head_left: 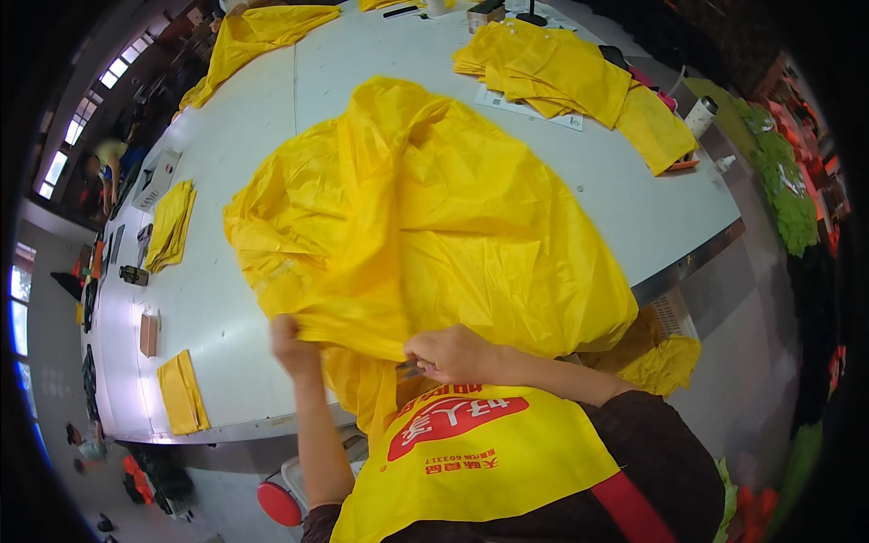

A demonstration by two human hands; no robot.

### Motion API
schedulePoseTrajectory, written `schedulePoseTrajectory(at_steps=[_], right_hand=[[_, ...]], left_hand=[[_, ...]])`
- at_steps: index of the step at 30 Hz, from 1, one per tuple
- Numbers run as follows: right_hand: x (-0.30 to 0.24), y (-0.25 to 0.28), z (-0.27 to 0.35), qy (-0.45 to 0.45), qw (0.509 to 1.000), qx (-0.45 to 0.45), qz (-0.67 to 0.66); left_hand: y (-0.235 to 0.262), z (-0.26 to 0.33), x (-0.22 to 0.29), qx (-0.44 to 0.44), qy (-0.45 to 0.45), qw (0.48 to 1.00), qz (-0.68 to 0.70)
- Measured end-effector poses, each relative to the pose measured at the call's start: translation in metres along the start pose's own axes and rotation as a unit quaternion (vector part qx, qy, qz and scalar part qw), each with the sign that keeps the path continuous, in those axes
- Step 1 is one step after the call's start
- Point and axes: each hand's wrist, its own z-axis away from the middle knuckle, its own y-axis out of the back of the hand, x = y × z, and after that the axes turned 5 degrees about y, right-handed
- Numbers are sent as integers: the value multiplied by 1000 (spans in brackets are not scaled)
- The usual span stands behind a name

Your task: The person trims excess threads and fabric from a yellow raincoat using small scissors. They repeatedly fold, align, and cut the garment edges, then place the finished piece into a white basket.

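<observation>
A large, thin yellow garment (pixel 489 235), crumpled and shiny, spreads over the near middle of the white table (pixel 643 217). Part of it hangs over the near edge. My left hand (pixel 294 348), somewhat blurred, is closed on the garment's near left edge. The fingers of my right hand (pixel 453 353) are closed at the same edge, further right. A small dark, metallic-looking thing shows beneath those fingers; its kind is unclear. Between the two hands the fabric is pulled into a band. Below them is the yellow apron (pixel 489 462) that I wear.
Stacked yellow pieces (pixel 552 68) lie at the far right, near a bottle (pixel 701 118). Folded yellow cloths (pixel 184 392) and a small brown box (pixel 149 335) are on the left. More yellow fabric (pixel 262 36) lies at the far left. A red round stool (pixel 279 503) stands below the table.
</observation>
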Motion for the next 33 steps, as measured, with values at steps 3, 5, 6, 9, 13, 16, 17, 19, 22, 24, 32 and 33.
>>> schedulePoseTrajectory(at_steps=[3, 5, 6, 9, 13, 16, 17, 19, 22, 24, 32, 33], right_hand=[[24, 27, 20, -138, 984, 95, -64], [67, 75, 44, -278, 934, 222, 21], [79, 115, 67, -292, 901, 251, 199], [110, 175, 144, -329, 828, 230, 393], [105, 175, 187, -506, 825, 211, 136], [58, 137, 142, -391, 891, 229, 16], [35, 121, 124, -360, 909, 206, -26], [-2, 79, 95, -285, 952, 41, -108], [-26, 4, 60, -154, 931, -231, -238], [-5, -58, 67, -141, 905, -326, -235], [5, -76, 79, -163, 916, -353, -101], [12, -68, 82, -149, 942, -274, -122]], left_hand=[[76, -49, -145, 132, 382, 788, 465], [223, -65, -310, 265, 362, 730, 516], [189, -80, -264, 337, 406, 629, 570], [178, -77, -207, 288, 301, 805, 423], [34, -28, -24, -62, 277, 840, 462], [-53, 14, 56, -294, 433, 740, 423], [-64, 13, 79, -356, 450, 720, 390], [-89, 4, 88, -375, 458, 704, 392], [-115, -21, 91, -383, 459, 729, 335], [-118, -26, 85, -401, 432, 747, 308], [-68, 22, -26, -246, 402, 798, 375], [-56, 33, -58, -251, 398, 820, 327]])
